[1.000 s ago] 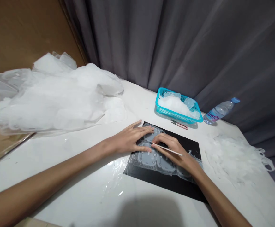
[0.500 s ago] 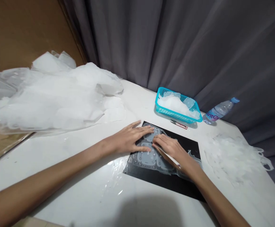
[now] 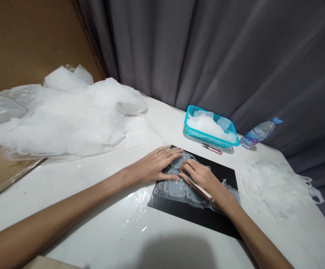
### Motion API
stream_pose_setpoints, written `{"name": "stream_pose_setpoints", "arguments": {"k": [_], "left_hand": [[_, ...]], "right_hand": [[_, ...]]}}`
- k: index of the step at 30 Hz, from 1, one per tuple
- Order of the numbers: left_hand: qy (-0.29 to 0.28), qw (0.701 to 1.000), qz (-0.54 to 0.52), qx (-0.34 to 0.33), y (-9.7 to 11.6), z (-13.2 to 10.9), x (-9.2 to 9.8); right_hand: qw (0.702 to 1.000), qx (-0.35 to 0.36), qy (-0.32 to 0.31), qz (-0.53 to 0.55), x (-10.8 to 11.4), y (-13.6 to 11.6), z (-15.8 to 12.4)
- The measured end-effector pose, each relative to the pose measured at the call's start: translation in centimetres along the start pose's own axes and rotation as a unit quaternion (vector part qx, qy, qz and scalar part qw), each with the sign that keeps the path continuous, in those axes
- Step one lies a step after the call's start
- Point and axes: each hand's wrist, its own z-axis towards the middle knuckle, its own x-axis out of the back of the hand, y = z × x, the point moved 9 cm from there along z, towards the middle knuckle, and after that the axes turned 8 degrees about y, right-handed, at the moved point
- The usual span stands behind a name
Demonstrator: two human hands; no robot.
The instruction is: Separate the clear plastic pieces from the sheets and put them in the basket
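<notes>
My left hand lies with fingers spread on a translucent moulded plastic sheet, which has rounded panels. The sheet rests on a black mat. My right hand is closed around a slim white pen-like tool. Its tip is hidden under my fingers, close to the seam between the panels, and its back end points toward me. Just beyond the mat lies a pink-handled cutter.
A turquoise basket of translucent pieces stands at the back beside a water bottle. Heaped plastic sheets cover the left side. Plastic scraps lie on the right. A grey curtain hangs behind the white table.
The view has shifted slightly. My left hand stays spread on the sheet, and my right hand keeps hold of the white tool with only a slight change in its angle.
</notes>
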Motion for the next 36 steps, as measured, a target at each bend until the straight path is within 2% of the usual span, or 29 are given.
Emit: {"name": "stream_pose_setpoints", "arguments": {"k": [3, 8, 12, 15, 18, 21, 24, 26, 27, 29, 32, 34, 36], "left_hand": [[0.021, 0.998, 0.06, -0.006, 1.7, -0.5, 0.7], [-0.024, 0.979, 0.202, -0.009, 4.8, -2.0, -1.1], [-0.042, 0.975, 0.218, -0.001, 5.2, -2.3, -2.0], [-0.043, 0.983, 0.179, 0.014, 4.6, -1.8, -1.5], [-0.043, 0.991, 0.13, 0.01, 4.5, -1.3, -0.8], [-0.043, 0.995, 0.094, 0.003, 4.4, -1.1, -0.3], [-0.04, 0.997, 0.068, 0.015, 3.7, -1.0, 0.1], [-0.031, 0.998, 0.036, 0.049, 2.5, -0.9, 0.3], [-0.026, 0.996, -0.001, 0.082, 1.5, -0.8, 0.4], [-0.026, 0.982, -0.099, 0.159, -0.5, -0.7, 0.0], [-0.036, 0.938, -0.234, 0.252, -2.5, -0.6, -1.0], [-0.04, 0.921, -0.293, 0.254, -2.5, -0.4, -1.3], [-0.044, 0.915, -0.336, 0.221, -1.9, -0.1, -1.3]], "right_hand": [[1.0, 0.009, 0.011, -0.027, -0.1, -0.2, -0.1], [0.999, 0.021, 0.024, -0.043, -0.1, -0.2, 0.0], [0.998, 0.034, 0.027, -0.047, -0.6, -0.6, -0.2], [0.998, -0.012, 0.053, 0.012, -0.2, -0.4, 0.1], [0.977, -0.136, 0.129, 0.104, 1.6, 2.8, 0.6], [0.932, -0.261, 0.229, 0.104, 4.7, 8.8, 0.1], [0.892, -0.333, 0.297, 0.072, 8.2, 13.9, -1.3], [0.881, -0.354, 0.304, 0.076, 9.8, 15.0, -2.0], [0.882, -0.357, 0.295, 0.088, 10.1, 14.6, -2.1], [0.895, -0.342, 0.253, 0.13, 9.7, 12.2, -1.6], [0.924, -0.273, 0.153, 0.219, 7.4, 5.9, 0.2], [0.935, -0.223, 0.068, 0.266, 5.4, 1.8, 0.9], [0.935, -0.205, 0.006, 0.288, 4.3, -0.4, 1.0]]}}
